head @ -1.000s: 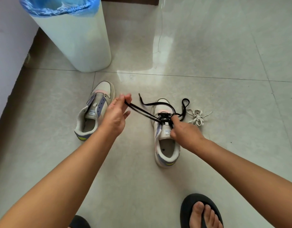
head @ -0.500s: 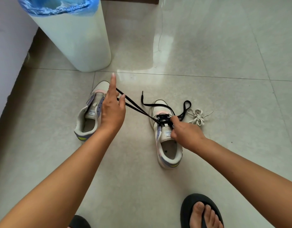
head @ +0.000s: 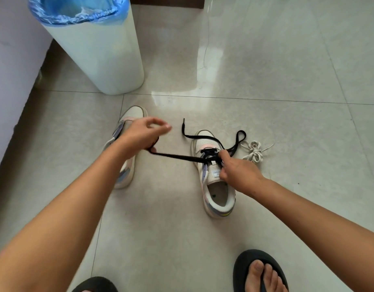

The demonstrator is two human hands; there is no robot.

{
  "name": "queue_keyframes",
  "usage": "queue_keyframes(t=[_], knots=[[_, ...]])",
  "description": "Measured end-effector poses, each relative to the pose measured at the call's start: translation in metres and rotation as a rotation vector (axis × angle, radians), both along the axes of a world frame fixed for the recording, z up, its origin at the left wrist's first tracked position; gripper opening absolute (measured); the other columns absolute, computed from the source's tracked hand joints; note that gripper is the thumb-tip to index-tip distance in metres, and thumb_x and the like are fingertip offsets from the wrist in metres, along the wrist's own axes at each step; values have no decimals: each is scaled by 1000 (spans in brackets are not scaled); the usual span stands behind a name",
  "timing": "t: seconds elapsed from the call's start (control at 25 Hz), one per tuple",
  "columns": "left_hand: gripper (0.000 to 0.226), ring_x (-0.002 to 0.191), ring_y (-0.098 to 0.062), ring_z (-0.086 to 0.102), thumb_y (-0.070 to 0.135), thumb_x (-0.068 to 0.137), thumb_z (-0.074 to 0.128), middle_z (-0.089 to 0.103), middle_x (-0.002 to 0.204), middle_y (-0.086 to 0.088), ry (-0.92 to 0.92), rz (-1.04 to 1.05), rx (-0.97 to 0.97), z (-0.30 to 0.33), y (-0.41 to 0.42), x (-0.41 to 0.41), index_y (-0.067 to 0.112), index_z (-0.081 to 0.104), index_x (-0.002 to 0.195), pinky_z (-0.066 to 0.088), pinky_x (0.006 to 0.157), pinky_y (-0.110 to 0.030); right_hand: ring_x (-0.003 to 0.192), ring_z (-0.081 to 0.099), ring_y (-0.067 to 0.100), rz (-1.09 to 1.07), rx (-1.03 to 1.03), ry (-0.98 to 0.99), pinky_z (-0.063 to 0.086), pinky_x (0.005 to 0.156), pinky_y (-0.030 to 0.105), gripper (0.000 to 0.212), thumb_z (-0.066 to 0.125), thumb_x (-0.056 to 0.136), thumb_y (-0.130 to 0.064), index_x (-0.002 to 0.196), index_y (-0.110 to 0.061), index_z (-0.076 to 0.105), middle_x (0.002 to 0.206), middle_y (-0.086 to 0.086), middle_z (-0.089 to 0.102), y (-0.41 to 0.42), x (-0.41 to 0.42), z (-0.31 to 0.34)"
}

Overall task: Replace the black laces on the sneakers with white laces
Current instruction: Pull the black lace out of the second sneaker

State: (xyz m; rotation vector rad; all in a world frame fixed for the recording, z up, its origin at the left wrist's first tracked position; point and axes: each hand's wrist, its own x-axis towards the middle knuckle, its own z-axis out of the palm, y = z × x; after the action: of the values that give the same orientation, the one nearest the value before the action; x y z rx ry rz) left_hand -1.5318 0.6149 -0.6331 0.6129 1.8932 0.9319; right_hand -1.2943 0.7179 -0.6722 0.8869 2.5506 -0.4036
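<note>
My left hand (head: 142, 133) hangs above the left white low-top sneaker with lilac panels (head: 127, 148), its lower fingers curled round the flat black lace (head: 181, 158), while the forefinger and thumb stick out loosely, a little blurred. The lace runs taut from that hand across the pale glossy floor tiles (head: 266, 60) to the right white sneaker (head: 213, 171), where it is threaded through the eyelets. My right hand (head: 237, 169) sits on that sneaker's tongue, fingers bent and pinching the black lacing at the eyelets. The lace's free end loops past the toe and lies on the floor. A bundled white lace (head: 254, 151) lies on the tiles just beside the right sneaker's toe. A white round bin with a blue liner (head: 93, 49) stands toward the floor's far left corner by the wall.
</note>
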Motion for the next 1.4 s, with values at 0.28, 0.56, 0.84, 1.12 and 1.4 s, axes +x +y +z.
queue_keyframes(t=[0.28, 0.56, 0.84, 1.12, 1.4], knots=[[25, 54, -12, 64, 32, 95, 54, 66, 58, 2, 214, -776, -437, 26, -7, 14, 13, 67, 84, 45, 55, -18, 63, 44, 27, 28, 21, -33, 20, 43, 30, 32, 41, 91, -16, 121, -9, 33, 75, 1, 47, -1, -2, 0], [33, 82, -11, 65, 23, 86, 50, 65, 85, -3, -679, 155, 468, 23, -4, 9, 16, 61, 55, 54, 85, -29, 64, 44, 28, -29, 0, -5, 31, 55, 31, 35, 41, 90, -14, 124, -10, 33, 67, -1, 42, -1, 2, 1], [22, 33, -4, 29, 29, 63, 69, 47, 59, 4, -888, 379, 580, 29, -17, -20, 17, 53, 53, 29, 32, -13, 64, 46, 27, -45, -14, -11, 24, 47, 31, 35, 41, 90, -15, 123, -10, 32, 70, -1, 45, -2, 1, 0], [53, 101, -24, 56, 46, 100, 33, 59, 112, -11, 400, -90, -146, 43, -11, -9, 15, 69, 76, 43, 88, -36, 66, 51, 30, -130, -56, 62, 34, 56, 32, 35, 43, 90, -19, 122, -12, 33, 71, 2, 50, -4, 4, 1], [37, 113, -31, 53, 35, 95, 44, 54, 125, -11, 534, -524, -310, -17, 9, 127, 10, 43, 121, 42, 83, -36, 81, 53, 21, -364, -188, 325, 42, 67, 32, 43, 56, 87, -21, 123, -15, 35, 92, 1, 53, -13, 11, -3]])
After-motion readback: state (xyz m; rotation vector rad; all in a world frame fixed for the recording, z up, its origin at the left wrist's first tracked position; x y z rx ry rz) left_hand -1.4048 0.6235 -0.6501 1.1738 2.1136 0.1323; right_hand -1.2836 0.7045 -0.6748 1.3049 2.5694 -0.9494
